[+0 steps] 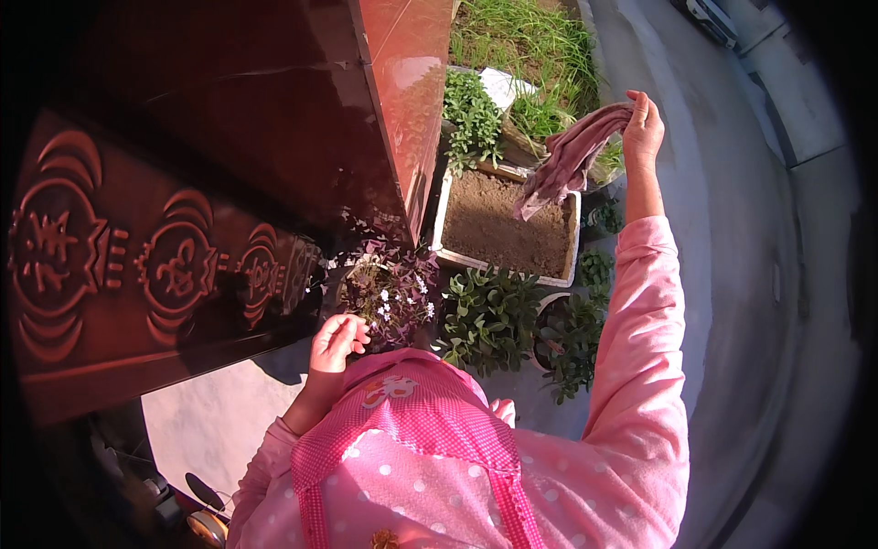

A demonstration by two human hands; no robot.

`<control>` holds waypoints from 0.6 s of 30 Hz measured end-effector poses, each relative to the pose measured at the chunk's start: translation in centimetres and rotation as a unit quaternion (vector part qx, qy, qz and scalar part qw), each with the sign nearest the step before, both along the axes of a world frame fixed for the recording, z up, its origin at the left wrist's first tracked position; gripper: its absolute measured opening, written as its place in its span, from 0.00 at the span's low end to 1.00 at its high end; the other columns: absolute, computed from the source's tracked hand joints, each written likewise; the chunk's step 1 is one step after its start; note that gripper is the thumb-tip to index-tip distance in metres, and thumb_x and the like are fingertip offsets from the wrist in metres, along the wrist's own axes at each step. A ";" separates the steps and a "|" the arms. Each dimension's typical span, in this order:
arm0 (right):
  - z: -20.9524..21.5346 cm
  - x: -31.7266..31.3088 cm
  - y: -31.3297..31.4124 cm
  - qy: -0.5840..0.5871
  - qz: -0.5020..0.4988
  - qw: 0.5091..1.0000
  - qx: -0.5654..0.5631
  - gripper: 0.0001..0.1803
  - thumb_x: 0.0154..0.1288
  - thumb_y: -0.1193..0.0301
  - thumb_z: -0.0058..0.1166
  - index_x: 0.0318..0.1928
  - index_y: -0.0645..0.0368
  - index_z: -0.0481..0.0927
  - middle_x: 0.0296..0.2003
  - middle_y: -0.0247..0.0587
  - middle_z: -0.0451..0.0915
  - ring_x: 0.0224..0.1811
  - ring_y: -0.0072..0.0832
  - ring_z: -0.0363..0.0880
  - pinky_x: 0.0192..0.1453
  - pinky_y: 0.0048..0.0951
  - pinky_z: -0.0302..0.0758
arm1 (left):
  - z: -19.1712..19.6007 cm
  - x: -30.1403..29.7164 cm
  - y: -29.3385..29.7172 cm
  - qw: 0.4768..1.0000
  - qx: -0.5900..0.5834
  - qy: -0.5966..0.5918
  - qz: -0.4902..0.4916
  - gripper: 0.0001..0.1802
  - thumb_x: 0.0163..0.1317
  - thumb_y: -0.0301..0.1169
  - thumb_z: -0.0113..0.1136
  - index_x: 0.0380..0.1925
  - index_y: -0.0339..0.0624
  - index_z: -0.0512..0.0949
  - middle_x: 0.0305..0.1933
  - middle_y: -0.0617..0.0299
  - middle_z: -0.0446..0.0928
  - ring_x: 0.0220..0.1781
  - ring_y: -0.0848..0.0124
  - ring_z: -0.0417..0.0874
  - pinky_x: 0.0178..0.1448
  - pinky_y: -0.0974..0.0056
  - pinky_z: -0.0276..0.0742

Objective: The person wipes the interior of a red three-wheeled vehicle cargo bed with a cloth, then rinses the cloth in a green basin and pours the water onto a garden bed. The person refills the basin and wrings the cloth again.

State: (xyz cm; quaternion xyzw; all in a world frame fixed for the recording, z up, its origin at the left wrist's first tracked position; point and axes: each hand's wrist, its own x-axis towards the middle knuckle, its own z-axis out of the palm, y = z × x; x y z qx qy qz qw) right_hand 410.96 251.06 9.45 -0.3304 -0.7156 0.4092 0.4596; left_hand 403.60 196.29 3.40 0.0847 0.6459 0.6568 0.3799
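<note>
Your right hand (643, 128) gripped a striped cloth (569, 161) above the soil-filled planter (508, 222). Your left hand (337, 340) hung empty, fingers loosely curled.

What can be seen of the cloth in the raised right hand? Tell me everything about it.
The cloth is a soft, crumpled rag, dusty mauve-brown, apparently woven fabric. The right hand pinches its upper end at arm's length, and the rest hangs slack down and to the left in loose folds. Its lower end dangles over the white rectangular planter filled with bare brown soil; whether it touches the soil cannot be told. Sunlight brightens its upper folds. Only the hand clearly touches it.
</note>
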 end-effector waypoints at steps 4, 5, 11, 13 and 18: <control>-3.4 0.4 3.5 -0.276 -0.076 0.947 0.144 0.23 0.68 0.52 0.39 0.41 0.57 0.79 0.36 0.53 0.79 0.43 0.47 0.77 0.49 0.39 0.71 | -0.1 -0.2 1.1 0.999 -0.003 -0.037 0.029 0.11 0.67 0.35 0.47 0.38 0.39 0.74 0.34 0.64 0.75 0.33 0.79 0.74 0.36 0.74 0.70; -3.9 0.6 3.9 -0.334 -0.051 0.932 0.131 0.23 0.68 0.52 0.39 0.41 0.56 0.79 0.37 0.54 0.79 0.44 0.50 0.76 0.49 0.40 0.70 | -0.3 -0.1 0.9 0.999 -0.009 -0.031 0.016 0.11 0.67 0.35 0.47 0.37 0.39 0.74 0.34 0.64 0.75 0.33 0.79 0.75 0.36 0.74 0.70; -2.0 -1.1 3.1 -0.124 -0.033 0.985 0.115 0.22 0.69 0.57 0.42 0.44 0.66 0.77 0.33 0.44 0.80 0.37 0.26 0.76 0.45 0.28 0.71 | -0.8 0.2 2.1 1.000 0.001 -0.004 -0.001 0.12 0.67 0.36 0.48 0.37 0.38 0.74 0.34 0.64 0.76 0.32 0.78 0.75 0.35 0.74 0.71; -5.0 -0.5 3.6 -0.366 0.061 0.923 0.100 0.25 0.68 0.53 0.42 0.44 0.66 0.77 0.37 0.44 0.80 0.41 0.28 0.75 0.49 0.30 0.70 | -1.1 0.5 2.1 1.000 0.003 0.000 -0.029 0.12 0.67 0.36 0.48 0.37 0.39 0.74 0.33 0.64 0.76 0.32 0.79 0.75 0.35 0.74 0.71; -4.3 -0.3 0.3 0.036 -0.072 0.997 0.023 0.23 0.68 0.54 0.42 0.49 0.60 0.76 0.41 0.48 0.80 0.44 0.34 0.78 0.50 0.32 0.71 | -0.4 0.8 1.2 0.998 -0.036 0.050 -0.032 0.12 0.67 0.36 0.47 0.37 0.38 0.74 0.32 0.64 0.76 0.31 0.79 0.74 0.35 0.74 0.71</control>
